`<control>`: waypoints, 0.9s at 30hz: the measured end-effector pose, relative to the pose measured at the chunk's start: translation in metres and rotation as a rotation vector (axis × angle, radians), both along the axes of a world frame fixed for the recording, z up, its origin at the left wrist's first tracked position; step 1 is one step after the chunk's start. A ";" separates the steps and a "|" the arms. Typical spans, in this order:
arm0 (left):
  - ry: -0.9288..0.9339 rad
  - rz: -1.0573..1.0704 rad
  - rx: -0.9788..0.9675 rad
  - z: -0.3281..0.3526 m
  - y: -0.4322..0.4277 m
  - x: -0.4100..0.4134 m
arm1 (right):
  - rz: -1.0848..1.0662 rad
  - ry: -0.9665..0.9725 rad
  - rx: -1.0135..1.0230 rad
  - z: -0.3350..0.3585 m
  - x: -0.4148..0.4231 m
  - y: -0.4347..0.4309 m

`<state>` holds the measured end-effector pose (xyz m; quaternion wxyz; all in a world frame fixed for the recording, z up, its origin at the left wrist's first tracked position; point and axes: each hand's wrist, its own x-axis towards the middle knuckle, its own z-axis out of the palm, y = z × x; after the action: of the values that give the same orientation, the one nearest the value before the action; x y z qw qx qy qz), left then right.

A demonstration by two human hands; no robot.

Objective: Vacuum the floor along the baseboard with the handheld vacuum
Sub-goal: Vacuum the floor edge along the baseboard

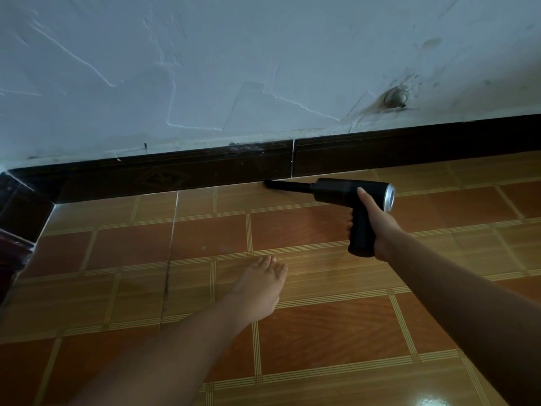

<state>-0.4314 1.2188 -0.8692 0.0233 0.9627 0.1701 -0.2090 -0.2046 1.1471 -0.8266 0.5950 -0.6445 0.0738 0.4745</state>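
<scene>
My right hand (377, 227) grips the pistol handle of a black handheld vacuum (348, 191) with a silver rear cap. Its thin black nozzle (285, 186) points left, and its tip sits at the seam where the tiled floor (322, 326) meets the dark brown baseboard (205, 171), close to a white joint in the baseboard. My left hand is out of view.
My bare foot (260, 285) and leg stretch over the brown and tan tiles at lower left. The baseboard turns a corner at far left (26, 206). A cracked pale wall (234, 68) rises above it, with a small fitting (396, 96) at right.
</scene>
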 end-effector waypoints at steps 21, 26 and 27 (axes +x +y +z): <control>-0.054 -0.022 -0.033 -0.006 0.006 -0.009 | 0.143 0.058 0.035 -0.013 -0.061 0.068; -0.045 -0.057 -0.015 -0.002 0.009 -0.007 | 0.172 0.037 0.002 -0.003 -0.068 0.072; -0.054 -0.056 -0.013 -0.001 0.010 -0.006 | 0.182 0.038 0.005 0.000 -0.067 0.070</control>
<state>-0.4372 1.2284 -0.8700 0.0283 0.9723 0.1410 -0.1844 -0.2719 1.2171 -0.8265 0.5495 -0.6379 0.0254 0.5389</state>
